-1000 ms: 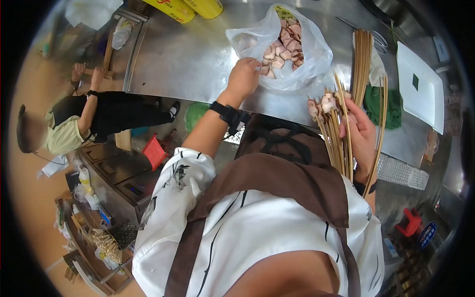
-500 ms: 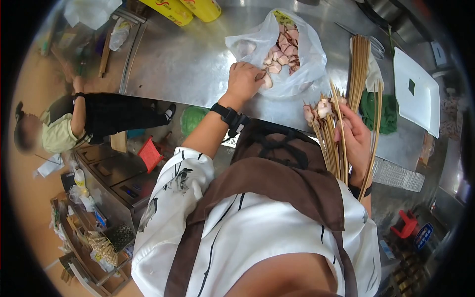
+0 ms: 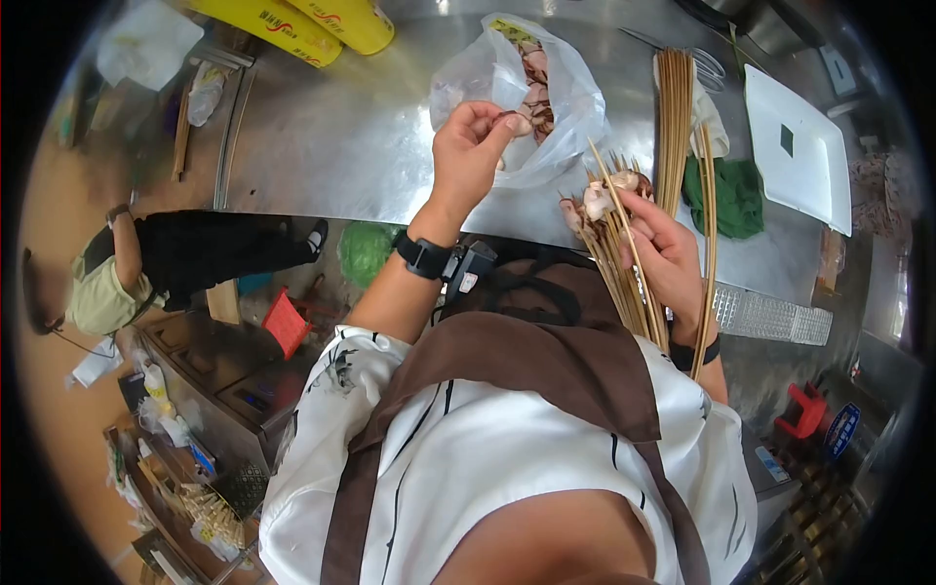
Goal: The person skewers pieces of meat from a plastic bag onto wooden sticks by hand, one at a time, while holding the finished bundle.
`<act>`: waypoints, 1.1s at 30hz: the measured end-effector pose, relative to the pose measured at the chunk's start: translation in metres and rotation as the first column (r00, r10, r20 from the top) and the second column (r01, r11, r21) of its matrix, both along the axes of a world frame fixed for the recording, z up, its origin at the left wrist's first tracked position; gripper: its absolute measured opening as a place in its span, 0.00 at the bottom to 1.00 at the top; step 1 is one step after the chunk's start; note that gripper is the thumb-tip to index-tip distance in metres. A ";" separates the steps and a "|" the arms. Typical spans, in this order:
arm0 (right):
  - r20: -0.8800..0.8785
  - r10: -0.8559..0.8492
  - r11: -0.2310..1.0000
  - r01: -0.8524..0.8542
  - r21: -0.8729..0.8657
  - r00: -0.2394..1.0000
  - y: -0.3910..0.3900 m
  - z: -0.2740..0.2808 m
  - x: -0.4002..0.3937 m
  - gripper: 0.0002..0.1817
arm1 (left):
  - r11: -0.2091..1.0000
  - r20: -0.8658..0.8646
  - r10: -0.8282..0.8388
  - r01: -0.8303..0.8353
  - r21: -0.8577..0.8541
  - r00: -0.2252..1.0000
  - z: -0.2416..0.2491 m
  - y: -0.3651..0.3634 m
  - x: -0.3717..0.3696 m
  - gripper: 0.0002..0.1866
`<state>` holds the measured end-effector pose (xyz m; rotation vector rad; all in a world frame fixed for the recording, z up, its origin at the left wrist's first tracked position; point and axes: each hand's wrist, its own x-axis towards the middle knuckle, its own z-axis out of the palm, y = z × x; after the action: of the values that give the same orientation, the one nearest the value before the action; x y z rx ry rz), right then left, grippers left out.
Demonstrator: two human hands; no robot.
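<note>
My left hand [image 3: 466, 156] pinches a small pale meat piece [image 3: 519, 124] between thumb and fingertips, over the near side of a clear plastic bag [image 3: 575, 97]. Inside the bag lie several pinkish meat slices [image 3: 538, 97] with brown edges. My right hand [image 3: 666, 255] is closed around a bunch of bamboo skewers [image 3: 624, 278], tips pointing away from me. Meat chunks [image 3: 598, 202] are threaded near the tips of several of them. One bare-tipped skewer [image 3: 614, 195] stands out above the bunch. More thin skewers [image 3: 708, 195] run past the outer side of my right hand.
Beyond my right hand lie a thick bundle of bare skewers [image 3: 674, 127], a green cloth [image 3: 726, 200], scissors [image 3: 710, 68] and a white tray [image 3: 795, 146]. Yellow rolls [image 3: 283, 29] are at the far left of the metal table [image 3: 312, 136]. Another person [image 3: 107, 283] is at left.
My left hand has lifted from the bag's near edge with a meat piece in its fingertips. My right hand still holds the skewers. The whole view has shifted slightly.
</note>
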<state>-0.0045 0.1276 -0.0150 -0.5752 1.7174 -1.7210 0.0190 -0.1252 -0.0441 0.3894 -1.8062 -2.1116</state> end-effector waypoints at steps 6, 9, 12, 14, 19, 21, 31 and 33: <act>0.072 -0.047 0.996 0.053 -0.075 0.996 0.000 0.006 0.004 0.22 | 0.970 0.010 -0.134 0.129 0.208 0.991 0.021 0.018 -0.001 0.11; 0.089 -0.087 0.988 0.098 -0.117 0.992 0.000 0.008 0.006 0.22 | 0.990 0.086 -0.084 0.074 0.119 0.993 0.023 0.027 -0.003 0.12; 0.113 -0.086 0.982 0.104 -0.155 0.990 0.001 0.005 0.006 0.22 | 0.989 0.034 -0.059 0.063 -0.133 0.998 0.035 0.034 -0.004 0.11; 0.134 -0.082 0.984 0.102 -0.148 0.988 0.002 0.007 0.006 0.22 | 0.947 0.116 -0.060 0.094 -0.307 0.991 0.038 0.037 -0.008 0.12; 0.109 -0.056 0.985 0.072 -0.156 0.992 0.004 0.006 0.005 0.22 | 0.969 0.046 -0.215 0.207 0.131 0.976 0.028 0.040 -0.023 0.13; 0.085 -0.047 0.991 0.057 -0.119 0.995 0.005 0.004 0.005 0.23 | 0.961 0.121 -0.206 0.177 0.214 0.971 0.030 0.041 -0.023 0.14; 0.125 -0.043 0.994 0.056 -0.097 0.991 0.004 0.005 0.002 0.21 | 0.968 0.104 -0.243 0.234 0.092 0.965 0.033 0.047 -0.031 0.14; 0.143 -0.042 0.995 0.055 -0.088 0.989 0.005 0.005 0.001 0.21 | 0.968 0.107 -0.242 0.233 0.089 0.964 0.033 0.047 -0.031 0.14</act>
<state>-0.0032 0.1321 -0.0097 -0.4440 1.5720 -1.8371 -0.0120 -0.0779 -0.0111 0.3355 -1.9275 -2.3703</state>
